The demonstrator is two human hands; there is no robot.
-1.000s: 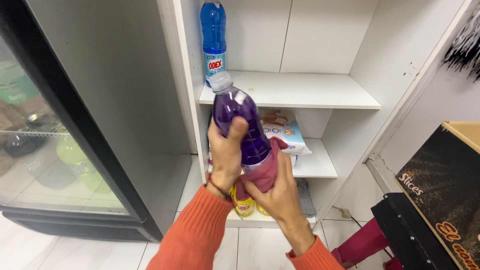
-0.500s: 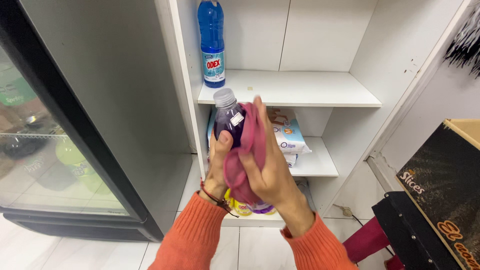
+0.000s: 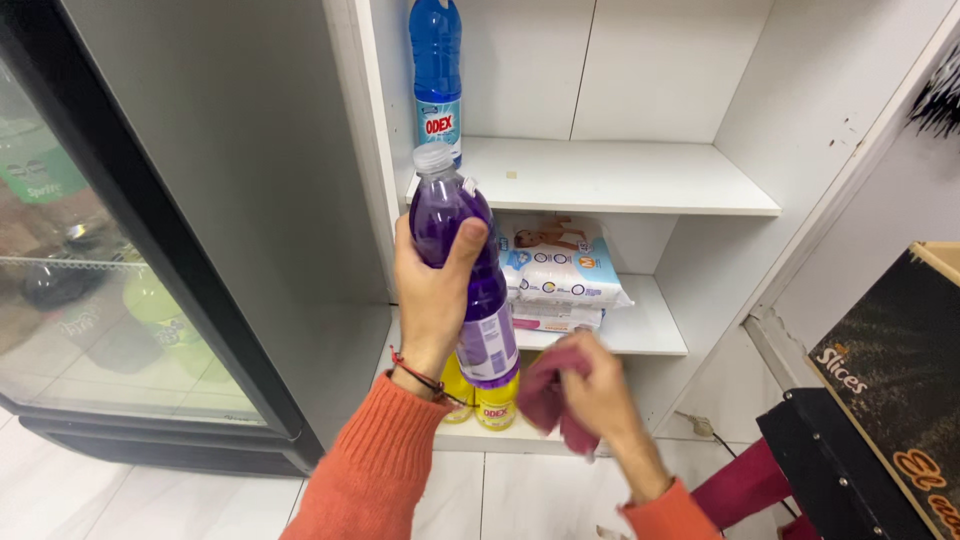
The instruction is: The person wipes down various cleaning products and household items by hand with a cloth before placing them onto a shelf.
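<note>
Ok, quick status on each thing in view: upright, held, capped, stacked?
Purple bottle: upright, capped, gripped by left hand.
Pink cloth: bunched in right hand, off the bottle.
Blue bottle: standing on top shelf.
Diaper packs: stacked on middle shelf.
Yellow bottles: upright, bottom shelf.

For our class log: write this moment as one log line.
left hand: holds purple bottle | right hand: holds cloth, off bottle | shelf: blue bottle

A glass-door fridge [image 3: 110, 300] fills the frame's left; the shelf unit [image 3: 640, 180] stands right of it. A bottle [image 3: 437, 75] stands on the top shelf, a diaper pack [image 3: 560, 265] on the middle, a box [image 3: 890, 370] at lower right.
</note>
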